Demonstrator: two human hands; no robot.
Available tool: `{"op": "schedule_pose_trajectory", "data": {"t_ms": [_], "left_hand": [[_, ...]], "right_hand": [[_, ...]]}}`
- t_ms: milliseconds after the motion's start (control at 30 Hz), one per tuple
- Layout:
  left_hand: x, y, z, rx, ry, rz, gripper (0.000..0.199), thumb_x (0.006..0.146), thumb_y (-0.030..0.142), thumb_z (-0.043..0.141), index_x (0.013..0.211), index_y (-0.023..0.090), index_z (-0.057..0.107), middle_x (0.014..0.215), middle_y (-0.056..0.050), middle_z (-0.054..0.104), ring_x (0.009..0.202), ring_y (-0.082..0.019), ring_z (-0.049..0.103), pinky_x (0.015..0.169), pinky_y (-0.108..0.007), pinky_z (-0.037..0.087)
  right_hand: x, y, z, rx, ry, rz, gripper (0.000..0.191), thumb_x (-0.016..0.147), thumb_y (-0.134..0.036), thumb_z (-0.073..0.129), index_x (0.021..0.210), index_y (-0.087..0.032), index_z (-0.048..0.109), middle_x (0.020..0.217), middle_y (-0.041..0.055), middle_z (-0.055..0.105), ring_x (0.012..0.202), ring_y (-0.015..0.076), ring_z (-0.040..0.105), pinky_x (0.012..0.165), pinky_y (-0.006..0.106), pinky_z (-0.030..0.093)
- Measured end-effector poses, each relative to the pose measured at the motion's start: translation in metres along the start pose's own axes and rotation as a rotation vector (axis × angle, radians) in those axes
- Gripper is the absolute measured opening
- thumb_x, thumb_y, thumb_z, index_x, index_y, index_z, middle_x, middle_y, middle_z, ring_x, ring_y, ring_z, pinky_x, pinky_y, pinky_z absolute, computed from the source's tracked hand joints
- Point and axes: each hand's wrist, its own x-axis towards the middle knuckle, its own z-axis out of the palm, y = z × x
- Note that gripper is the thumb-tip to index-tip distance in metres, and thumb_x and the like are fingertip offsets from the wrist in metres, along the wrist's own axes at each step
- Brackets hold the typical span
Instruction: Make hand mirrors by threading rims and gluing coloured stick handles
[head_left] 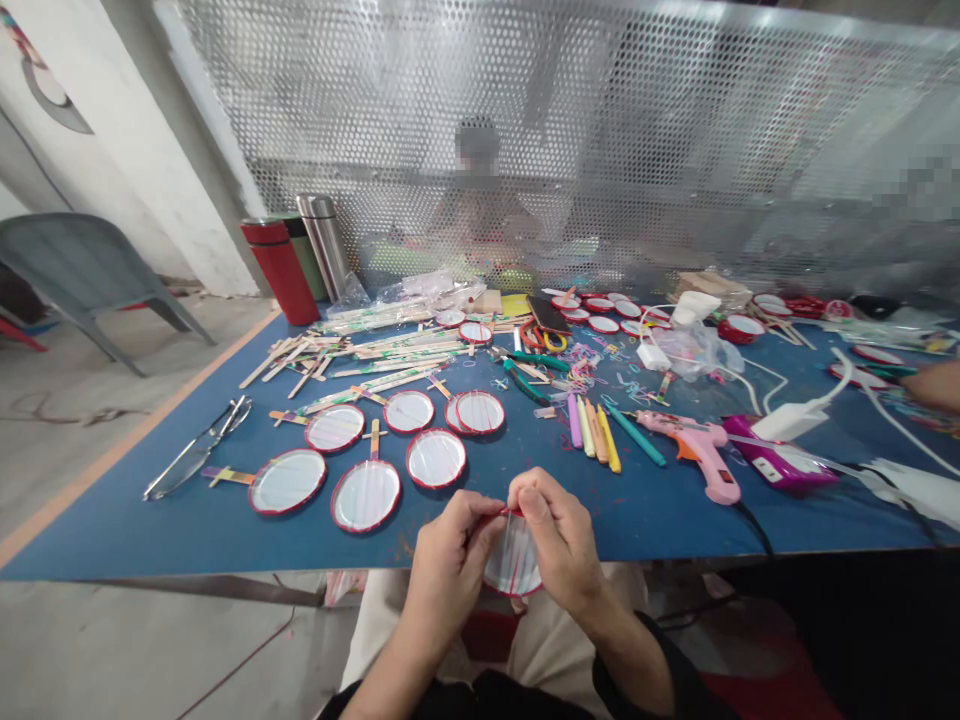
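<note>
Over the table's front edge, my left hand [448, 550] and my right hand [561, 545] pinch the upper rim of a round red-rimmed disc [514, 568] from both sides. Its face is clear to whitish, with thin lines running across it. The fingertips meet close together at the top of the rim; whatever lies right between them is too small to make out. Just beyond my left hand lie several similar white discs [436, 458] with red rims. Some, such as the disc at the left [287, 481], have a crossed wooden stick handle [229, 476].
Coloured markers [587, 425], a pink glue gun [697, 450] and a purple box [780, 468] lie right. Behind are pliers [521, 378], wooden sticks [300, 355] and rubber bands [589, 365]. Glasses [199, 448] and a red flask [281, 270] are left. Another person's hand [934, 385] shows far right.
</note>
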Motion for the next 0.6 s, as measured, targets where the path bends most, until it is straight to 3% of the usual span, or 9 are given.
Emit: {"op": "schedule_pose_trajectory", "data": {"t_ms": [267,600], "left_hand": [[-0.0016,-0.0010,0.0006,-0.009,0.014,0.013,0.008,0.085,0.021,0.055,0.084,0.022,0.063,0.073,0.001,0.072,0.063,-0.012,0.066,0.058,-0.019,0.050],[-0.0004,0.0008,0.0011,0.006,0.018,-0.037,0.009,0.086,0.022,0.053,0.087,0.020,0.061,0.071,0.001,0.067,0.058,-0.011,0.059,0.055,-0.019,0.046]], "right_hand": [[-0.0044,0.0040,0.0034,-0.038,0.113,0.024,0.032,0.099,-0.030,0.038,0.069,-0.020,0.045,0.060,-0.0045,0.044,0.055,0.0096,0.042,0.053,0.020,0.035],[-0.0004,0.0013,0.0025,-0.046,0.088,0.067,0.028,0.099,-0.037,0.037,0.083,-0.019,0.052,0.068,-0.0023,0.053,0.059,0.0108,0.049,0.055,0.021,0.040]]}}
